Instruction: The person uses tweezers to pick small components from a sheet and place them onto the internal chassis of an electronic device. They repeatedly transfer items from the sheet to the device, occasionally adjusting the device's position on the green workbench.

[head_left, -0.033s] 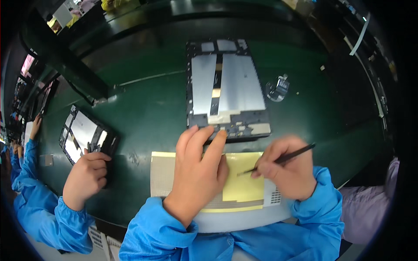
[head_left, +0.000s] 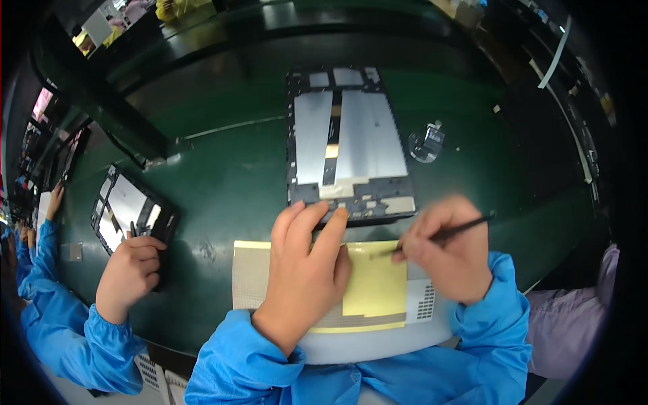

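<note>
My left hand point(head_left: 304, 263) lies with its fingers stretched out. Its fingertips rest at the near edge of an opened tablet-like device point(head_left: 378, 138), which has silver panels, a black frame and a dark ribbon cable down the middle. The thumb reaches down beside a yellow sheet point(head_left: 374, 290). A slim black tweezers-like tool point(head_left: 462, 229) is pinched in my right hand point(head_left: 449, 253), blurred by motion. Its thin tip points left, over the upper part of the yellow sheet; whether it touches is unclear. Under the sheet lies a brown gridded sheet point(head_left: 251, 277) with yellow edges.
A clear plastic piece point(head_left: 425, 143) with a small dark part lies right of the device. At left, a co-worker's hand point(head_left: 129, 277) is at a similar device point(head_left: 125, 202). A dark post point(head_left: 108, 88) stands at far left. Another person's lilac sleeve point(head_left: 567, 331) shows at right.
My right hand has shifted slightly away from me, and the tool's tip with it, up the yellow sheet. My left hand stays at the device's near edge.
</note>
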### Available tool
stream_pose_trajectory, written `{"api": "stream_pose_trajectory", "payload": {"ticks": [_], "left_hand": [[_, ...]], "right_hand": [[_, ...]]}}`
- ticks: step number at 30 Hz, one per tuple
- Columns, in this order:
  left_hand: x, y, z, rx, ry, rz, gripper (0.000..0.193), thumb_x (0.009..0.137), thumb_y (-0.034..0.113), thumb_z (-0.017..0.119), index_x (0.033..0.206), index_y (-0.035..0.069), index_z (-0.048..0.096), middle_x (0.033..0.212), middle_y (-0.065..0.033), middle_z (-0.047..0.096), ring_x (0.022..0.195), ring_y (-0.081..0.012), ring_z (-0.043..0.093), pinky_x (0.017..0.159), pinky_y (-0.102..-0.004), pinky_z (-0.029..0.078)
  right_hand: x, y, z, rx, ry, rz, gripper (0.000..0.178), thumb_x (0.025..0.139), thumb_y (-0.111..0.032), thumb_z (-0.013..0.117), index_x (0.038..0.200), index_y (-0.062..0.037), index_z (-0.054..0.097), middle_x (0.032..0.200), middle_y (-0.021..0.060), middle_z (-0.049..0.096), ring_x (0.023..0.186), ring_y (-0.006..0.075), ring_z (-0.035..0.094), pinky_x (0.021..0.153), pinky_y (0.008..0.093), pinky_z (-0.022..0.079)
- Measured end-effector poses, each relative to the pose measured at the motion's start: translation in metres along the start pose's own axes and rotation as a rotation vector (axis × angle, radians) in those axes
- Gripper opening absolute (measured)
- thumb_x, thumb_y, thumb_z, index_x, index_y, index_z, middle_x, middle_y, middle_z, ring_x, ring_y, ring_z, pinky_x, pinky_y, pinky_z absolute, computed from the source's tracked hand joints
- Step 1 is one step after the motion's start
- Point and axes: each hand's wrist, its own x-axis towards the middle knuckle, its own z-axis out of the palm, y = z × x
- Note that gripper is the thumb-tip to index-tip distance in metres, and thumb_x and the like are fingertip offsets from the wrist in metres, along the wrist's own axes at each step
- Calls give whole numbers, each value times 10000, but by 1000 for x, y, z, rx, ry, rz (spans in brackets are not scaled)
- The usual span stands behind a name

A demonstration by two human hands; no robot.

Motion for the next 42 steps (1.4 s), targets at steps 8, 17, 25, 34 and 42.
{"api": "stream_pose_trajectory", "payload": {"ticks": [8, 17, 25, 34, 42], "left_hand": [[1, 1, 1, -11, -39, 13, 541, 660, 2, 716, 1189, 22, 604, 1249, -178, 475, 1204, -430, 421, 1046, -501, 355], [0, 2, -1, -6, -38, 24, 555, 659, 9, 716, 1201, 19, 594, 1254, -184, 472, 1194, -438, 427, 1042, -518, 350], [0, 1, 0, -8, -28, 33, 568, 657, 15, 724, 1209, 20, 590, 1262, -183, 470, 1199, -440, 425, 1036, -517, 355], [0, 3, -1, -4, -42, 23, 571, 668, 32, 740, 1217, 16, 585, 1267, -187, 467, 1207, -442, 417, 1036, -515, 355], [0, 2, -1, -1, -48, 26, 573, 668, 37, 745, 1219, 14, 586, 1264, -189, 467, 1208, -438, 417, 1044, -512, 353]], "right_hand": [[51, -2, -19, -208, -47, 88, 153, 890, -17, 658, 909, -6, 506, 817, 72, 606, 730, 122, 660, 632, 243, 539], [52, -3, -19, -180, -104, 139, 156, 897, -31, 660, 903, -12, 505, 810, 59, 599, 735, 107, 649, 622, 237, 527], [52, -3, -20, -276, -137, 88, 145, 892, -42, 666, 885, -21, 523, 788, 41, 587, 718, 88, 600, 609, 237, 480], [49, -2, -20, -392, -160, -5, 152, 868, -55, 688, 878, -29, 539, 782, 48, 573, 716, 111, 544, 622, 281, 453], [44, -5, -12, -542, -200, -164, 139, 871, -49, 683, 888, -21, 548, 837, 66, 570, 743, 106, 555, 657, 261, 474]]}}
